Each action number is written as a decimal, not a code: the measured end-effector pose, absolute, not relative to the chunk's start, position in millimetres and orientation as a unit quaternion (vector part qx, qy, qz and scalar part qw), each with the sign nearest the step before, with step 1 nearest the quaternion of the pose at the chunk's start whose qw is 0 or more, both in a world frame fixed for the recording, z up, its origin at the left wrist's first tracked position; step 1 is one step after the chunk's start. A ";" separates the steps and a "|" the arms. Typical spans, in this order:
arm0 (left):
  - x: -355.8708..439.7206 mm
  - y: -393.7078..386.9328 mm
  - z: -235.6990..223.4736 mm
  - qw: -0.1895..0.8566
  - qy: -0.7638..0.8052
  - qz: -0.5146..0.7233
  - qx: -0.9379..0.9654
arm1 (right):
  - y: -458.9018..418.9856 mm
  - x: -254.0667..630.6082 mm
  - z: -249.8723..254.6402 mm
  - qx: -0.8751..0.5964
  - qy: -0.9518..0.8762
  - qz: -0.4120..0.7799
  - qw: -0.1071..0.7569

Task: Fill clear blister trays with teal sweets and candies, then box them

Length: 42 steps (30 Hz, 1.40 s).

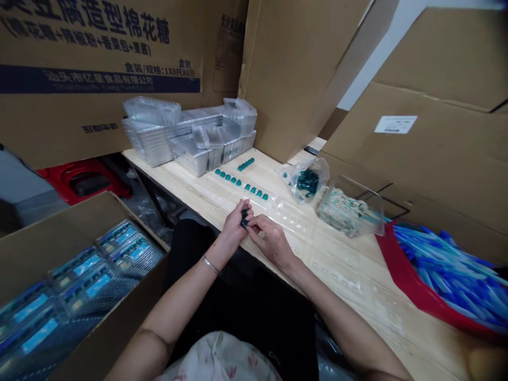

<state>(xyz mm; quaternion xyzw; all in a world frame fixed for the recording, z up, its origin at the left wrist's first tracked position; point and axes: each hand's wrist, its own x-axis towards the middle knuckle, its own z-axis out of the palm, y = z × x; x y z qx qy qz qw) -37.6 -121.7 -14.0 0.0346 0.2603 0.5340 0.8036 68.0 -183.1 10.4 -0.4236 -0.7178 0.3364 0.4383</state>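
Note:
My left hand [235, 219] is closed around some small dark green pieces [244, 217], just over the table's front edge. Thumb and fingers of my right hand [272, 238] pinch together at the lower end of those pieces; whether they grip one of their own is too small to make out. Beyond my hands, a row of small teal pieces [228, 177] lies on the table, with a shorter row [256, 191] nearer to me and another row [246, 164] farther back. A clear plastic bag [323, 169] of dark green pieces lies open to the right.
Stacked clear plastic trays [151, 143] stand at the back left. To the right are a clear bin [373, 225] of pale pieces and a red container [397, 264] of blue items. A carton [138, 211] of packed boxes sits at lower left; a red stool [75, 182] is behind it.

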 end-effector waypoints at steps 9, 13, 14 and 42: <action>-33.4 -130.7 -3.1 0.808 0.238 0.539 0.025 | -175.2 76.8 19.4 -0.452 -0.510 0.478 0.555; -28.9 -147.7 1.8 0.820 0.218 0.510 0.140 | -167.8 85.0 18.2 -0.438 -0.490 0.466 0.592; -28.5 -151.2 2.9 0.812 0.218 0.509 0.184 | -166.5 87.4 17.7 -0.440 -0.497 0.457 0.593; -16.3 -151.3 -19.8 0.731 0.287 0.451 0.424 | -171.1 142.5 4.1 -0.391 -0.411 0.672 0.476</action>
